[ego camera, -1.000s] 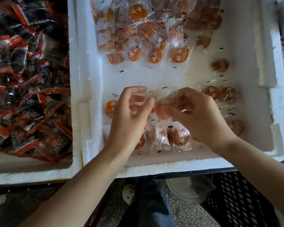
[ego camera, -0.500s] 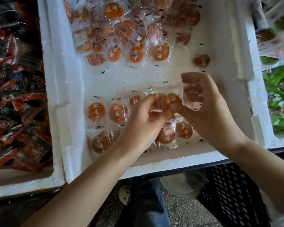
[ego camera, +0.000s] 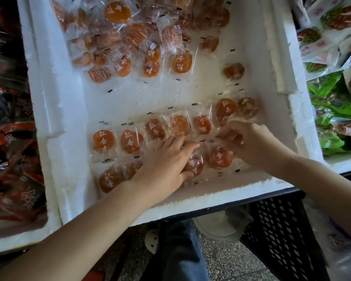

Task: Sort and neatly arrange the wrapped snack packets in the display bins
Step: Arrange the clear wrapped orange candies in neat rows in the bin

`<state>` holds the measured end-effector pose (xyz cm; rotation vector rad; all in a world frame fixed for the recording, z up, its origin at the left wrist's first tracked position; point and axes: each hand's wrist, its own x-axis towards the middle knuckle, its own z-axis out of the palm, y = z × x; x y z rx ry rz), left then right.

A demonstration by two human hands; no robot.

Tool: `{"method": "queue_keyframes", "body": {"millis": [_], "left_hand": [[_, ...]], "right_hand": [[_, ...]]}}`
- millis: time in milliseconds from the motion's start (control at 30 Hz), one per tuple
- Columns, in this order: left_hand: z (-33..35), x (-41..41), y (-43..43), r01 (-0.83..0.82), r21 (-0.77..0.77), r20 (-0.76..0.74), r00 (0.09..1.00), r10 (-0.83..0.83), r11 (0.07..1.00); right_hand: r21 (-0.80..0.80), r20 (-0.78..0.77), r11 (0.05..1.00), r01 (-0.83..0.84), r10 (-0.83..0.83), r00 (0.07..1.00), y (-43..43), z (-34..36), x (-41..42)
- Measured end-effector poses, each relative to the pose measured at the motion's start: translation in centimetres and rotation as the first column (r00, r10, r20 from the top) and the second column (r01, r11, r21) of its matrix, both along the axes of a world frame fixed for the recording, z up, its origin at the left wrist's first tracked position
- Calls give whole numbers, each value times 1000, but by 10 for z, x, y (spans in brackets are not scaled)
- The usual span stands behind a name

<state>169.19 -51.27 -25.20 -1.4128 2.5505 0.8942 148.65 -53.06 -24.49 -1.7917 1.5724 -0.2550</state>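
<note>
The dried-apricot packets (ego camera: pixel 154 128), clear wrappers over orange fruit with white lettering, lie in two tidy rows at the near end of the white foam bin (ego camera: pixel 55 118). The step in hand looks like filling out those rows. The left hand (ego camera: pixel 166 161) rests flat on the nearer row with straight fingers, its fingertips on the packet (ego camera: pixel 196 165) beside the row's last one, as if pinning the wrappers in place. The right hand (ego camera: pixel 251 142) hovers low over the right end of the farther row with its fingers curled downward. Blur hides whether they pinch a wrapper or only press it, so I cannot tell its grip. The next move probably calls for settling that packet square with its neighbours, label up. After that comes a reach to the far end, where a loose heap (ego camera: pixel 130 37) of the same packets lies jumbled and overlapping. One stray packet (ego camera: pixel 233 71) sits apart on the bare foam between the heap and the rows. The slick wrappers will likely slide, so the steadying hand matters. A neighbouring bin on the left holds dark red-and-black packets (ego camera: pixel 10 138). Another bin on the right holds green packets (ego camera: pixel 332 110). A black plastic crate (ego camera: pixel 282 230) stands below the near rim.
</note>
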Motion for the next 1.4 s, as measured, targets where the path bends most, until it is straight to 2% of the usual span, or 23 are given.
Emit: {"method": "queue_keyframes", "body": {"millis": [200,333,400,567,633,700,800,867,967,1100,1200,1267,1333,1400], "left_hand": [[-3,2,1,9,-49,-6,1000,-9,999],[-5,5,2,21,-73,-21,1000,-23,997],[-6,5,2,28,-85,-25,999,-31,996],[-7,9,4,100,-223,3,995,-102,970],[-6,11,1,78,-294,-49,994,-97,953],[1,15,-12,18,-333,-134,989,-67,943],[13,19,-52,-92,-410,-199,980,9,907],[22,20,-86,-171,-381,-226,970,88,909],[23,17,-134,-217,-385,-183,971,156,897],[11,16,-179,-187,-375,-64,982,176,908],[3,18,-190,-126,-403,46,986,158,906],[2,18,-191,-133,-446,24,987,161,885],[3,16,-189,-153,-493,-42,987,153,856],[5,17,-186,-199,-516,-135,979,150,833]], "right_hand": [[-77,-9,996,-54,53,999,-1,-9,3],[5,39,993,-115,115,993,1,-14,-1],[-11,33,993,-122,122,992,1,-16,-5],[-201,-180,962,-186,150,972,2,-10,-4],[-277,-150,949,-154,115,982,-5,0,-1],[-363,-56,930,-60,43,998,-20,9,3],[-422,12,905,46,-45,999,-54,11,15],[-402,-35,915,47,-67,997,-80,7,26],[-335,-134,942,-5,-42,990,-116,-1,41],[-366,-317,926,-95,-29,948,-139,-15,58],[-396,-384,915,-78,-88,919,-147,-23,62],[-432,-403,900,-58,-135,905,-151,-26,60],[-432,-321,902,15,-169,932,-152,-24,57],[-377,-122,910,169,-230,965,-149,-17,52]]}}
